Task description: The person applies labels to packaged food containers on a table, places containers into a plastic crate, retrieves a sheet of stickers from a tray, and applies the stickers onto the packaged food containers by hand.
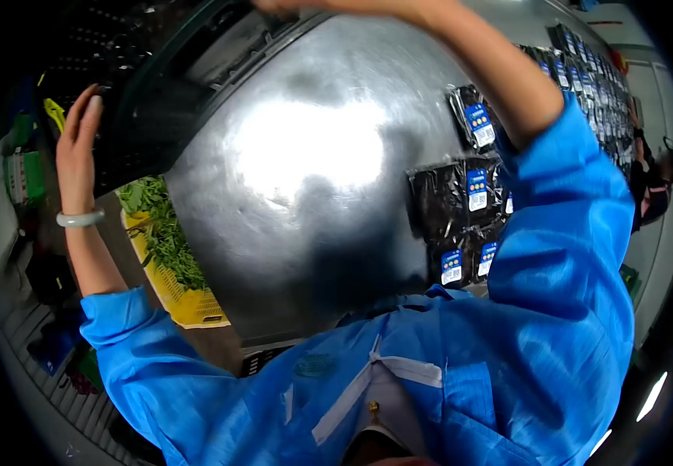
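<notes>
My left hand (78,151), with a pale bangle on the wrist, is raised at the left end of a dark plastic crate (154,101). Its fingers are stretched upward and slightly apart beside the crate; whether they touch it I cannot tell. My right arm reaches across the top of the view. Only a blurred part of my right hand (282,5) shows at the upper edge, near the crate's other end, and its fingers are cut off. The crate sits tilted in view over the far left part of a shiny metal table (274,241).
A yellow basket (189,307) of leafy greens (167,233) stands left of the table. Black plastic-wrapped packs (437,194) with blue and white labels lie along the right side, with many more in rows behind. Another person (655,182) is at the far right.
</notes>
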### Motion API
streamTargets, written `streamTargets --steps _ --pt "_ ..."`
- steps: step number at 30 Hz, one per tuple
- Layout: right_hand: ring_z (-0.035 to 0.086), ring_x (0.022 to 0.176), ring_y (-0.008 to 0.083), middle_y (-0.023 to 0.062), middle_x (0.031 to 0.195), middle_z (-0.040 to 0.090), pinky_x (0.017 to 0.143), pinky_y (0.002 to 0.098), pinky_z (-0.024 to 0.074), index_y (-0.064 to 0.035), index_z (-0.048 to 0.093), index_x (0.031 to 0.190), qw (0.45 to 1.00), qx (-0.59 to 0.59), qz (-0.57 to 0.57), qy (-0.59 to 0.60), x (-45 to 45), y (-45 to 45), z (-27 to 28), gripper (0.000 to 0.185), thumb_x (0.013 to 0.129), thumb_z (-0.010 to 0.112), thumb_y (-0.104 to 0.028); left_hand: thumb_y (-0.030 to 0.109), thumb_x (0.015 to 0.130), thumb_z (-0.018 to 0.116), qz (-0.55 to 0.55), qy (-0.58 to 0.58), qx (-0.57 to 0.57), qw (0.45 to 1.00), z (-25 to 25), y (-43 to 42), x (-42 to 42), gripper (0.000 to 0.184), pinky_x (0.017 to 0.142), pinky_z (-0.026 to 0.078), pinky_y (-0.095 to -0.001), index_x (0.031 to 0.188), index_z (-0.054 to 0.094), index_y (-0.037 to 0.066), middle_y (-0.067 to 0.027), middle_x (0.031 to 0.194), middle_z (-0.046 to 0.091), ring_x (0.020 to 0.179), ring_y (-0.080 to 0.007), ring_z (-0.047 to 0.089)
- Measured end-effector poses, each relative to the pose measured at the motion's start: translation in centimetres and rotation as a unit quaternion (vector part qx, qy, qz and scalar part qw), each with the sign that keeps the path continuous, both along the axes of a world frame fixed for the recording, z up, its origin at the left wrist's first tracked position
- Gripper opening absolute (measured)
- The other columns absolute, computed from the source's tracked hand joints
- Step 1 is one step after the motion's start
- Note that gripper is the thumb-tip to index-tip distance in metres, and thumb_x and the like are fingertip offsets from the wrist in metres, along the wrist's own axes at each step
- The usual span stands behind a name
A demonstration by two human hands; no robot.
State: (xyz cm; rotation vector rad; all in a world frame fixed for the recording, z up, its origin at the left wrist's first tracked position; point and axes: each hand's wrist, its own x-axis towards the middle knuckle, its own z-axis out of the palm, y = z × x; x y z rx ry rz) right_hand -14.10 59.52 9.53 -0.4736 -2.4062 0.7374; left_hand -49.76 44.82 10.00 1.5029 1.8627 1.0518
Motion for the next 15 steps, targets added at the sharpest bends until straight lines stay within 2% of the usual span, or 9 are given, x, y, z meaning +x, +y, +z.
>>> streamTargets --steps 1,4,5,6,7,9,12,14,15 --pt "0.068 0.082 0.0177 0.0098 0.088 0.069 0.072 0.0292 0.0547 -0.0044 0.065 0.112 0.996 -0.070 -0.001 -0.050 3.5 -2.9 -2.4 0.034 0.091 0.066 -0.031 0.036 0.095 0.063 -0.042 0.037 0.024 0.998 -1.2 -0.6 1.3 0.046 0.098 0.043 -0.0273 0.129 0.061 0.005 -0.0104 0.126 0.063 0.116 -0.0158 0.058" --pt "0.067 0.086 0.0261 0.0125 0.093 0.070 0.080 0.0395 0.0531 -0.0063 0.067 0.110 0.909 -0.193 -0.096 -0.356 13.0 -10.6 -9.7 0.027 0.093 0.062 -0.026 0.030 0.092 0.068 -0.071 0.274 0.007 0.959 -2.1 -0.9 3.7 0.043 0.093 0.046 -0.0325 0.124 0.061 0.002 -0.0141 0.120 0.065 0.111 -0.0250 0.061" --pt "0.066 0.089 0.0297 0.0137 0.095 0.070 0.080 0.0427 0.0522 -0.0060 0.066 0.108 0.866 -0.009 -0.111 -0.487 19.4 -16.4 -15.9 0.023 0.090 0.060 -0.018 0.021 0.088 0.072 -0.072 0.392 0.131 0.908 -2.4 -0.7 5.3 0.038 0.093 0.046 -0.0365 0.120 0.063 0.002 -0.0140 0.119 0.066 0.108 -0.0315 0.060" --pt "0.066 0.092 0.0284 0.0087 0.093 0.070 0.079 0.0434 0.0507 -0.0124 0.067 0.099 0.869 0.003 -0.122 -0.481 22.0 -19.2 -18.3 0.016 0.088 0.057 -0.018 0.017 0.086 0.073 -0.069 0.400 0.216 0.888 -1.8 -0.9 7.4 0.036 0.093 0.046 -0.0376 0.118 0.064 0.002 -0.0131 0.117 0.066 0.107 -0.0316 0.060" --pt "0.064 0.091 0.0337 0.0137 0.098 0.068 0.080 0.0445 0.0508 -0.0060 0.066 0.103 0.884 -0.050 -0.118 -0.449 23.0 -21.5 -18.3 0.020 0.086 0.059 -0.015 0.013 0.085 0.073 -0.066 0.404 0.297 0.863 -1.2 -1.3 9.2 0.034 0.093 0.045 -0.0387 0.116 0.065 0.002 -0.0122 0.115 0.066 0.106 -0.0318 0.060" --pt "0.063 0.090 0.0320 0.0132 0.090 0.065 0.078 0.0415 0.0507 -0.0060 0.063 0.095 0.920 -0.080 -0.189 -0.334 23.8 -24.5 -21.0 0.014 0.084 0.057 -0.013 0.007 0.084 0.072 -0.117 0.349 0.299 0.880 -3.8 -3.0 10.9 0.029 0.091 0.045 -0.0386 0.113 0.065 0.003 -0.0113 0.111 0.066 0.101 -0.0302 0.060" --pt "0.063 0.089 0.0265 0.0090 0.086 0.063 0.075 0.0371 0.0506 -0.0063 0.062 0.091 0.937 -0.006 -0.145 -0.317 20.4 -25.1 -16.4 0.016 0.078 0.058 -0.013 0.013 0.078 0.079 -0.212 0.067 0.015 0.975 -9.2 -8.1 18.8 0.051 0.100 0.043 -0.0393 0.123 0.060 0.002 -0.0151 0.122 0.062 0.114 -0.0305 0.057" --pt "0.061 0.083 0.0243 0.0063 0.081 0.059 0.072 0.0351 0.0499 -0.0077 0.058 0.084 0.959 0.064 -0.134 -0.240 17.5 -24.8 -13.5 0.011 0.076 0.058 -0.014 0.024 0.067 0.089 -0.311 0.019 -0.120 0.943 -13.1 -11.5 23.3 0.100 0.110 0.036 -0.0406 0.147 0.033 0.003 -0.0221 0.143 0.043 0.132 -0.0354 0.043" --pt "0.059 0.077 0.0238 0.0050 0.076 0.055 0.070 0.0348 0.0493 -0.0089 0.053 0.078 0.968 0.097 -0.148 -0.180 15.8 -24.5 -11.6 0.008 0.076 0.058 -0.015 0.026 0.064 0.091 -0.359 -0.014 -0.131 0.924 -13.5 -12.7 25.2 0.110 0.111 0.036 -0.0415 0.150 0.026 0.003 -0.0237 0.145 0.039 0.136 -0.0366 0.039"
